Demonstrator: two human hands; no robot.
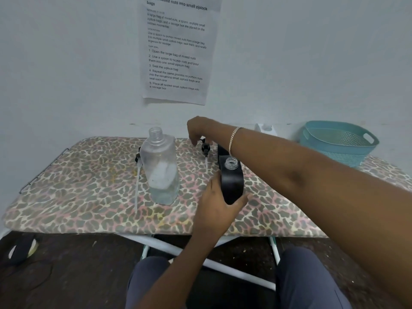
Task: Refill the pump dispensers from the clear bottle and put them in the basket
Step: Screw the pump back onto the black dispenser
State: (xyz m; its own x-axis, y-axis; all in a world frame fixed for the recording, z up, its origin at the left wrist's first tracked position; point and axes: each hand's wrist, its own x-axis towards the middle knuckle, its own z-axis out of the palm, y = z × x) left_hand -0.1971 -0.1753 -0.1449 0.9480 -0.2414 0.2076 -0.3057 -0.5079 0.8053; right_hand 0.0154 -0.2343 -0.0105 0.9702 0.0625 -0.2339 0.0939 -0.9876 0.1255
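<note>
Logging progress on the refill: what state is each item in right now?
Clear bottle: upright, uncapped, partly filled.
Black dispenser: pump off, gripped by left hand.
Pump head: lying on table, right hand at it.
Second pump head: lying beside clear bottle.
Basket: nothing visible inside.

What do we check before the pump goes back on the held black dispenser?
1. Black dispenser steadied upright by the left hand: ok.
2. Dispenser neck open and unobstructed: ok.
3. Dispenser fill level: cannot tell, the body is opaque.
4. Right hand has a firm hold on the pump head: cannot tell.
5. Clear bottle upright, apart from both hands: ok.
6. Basket on the table, opening up: ok.
</note>
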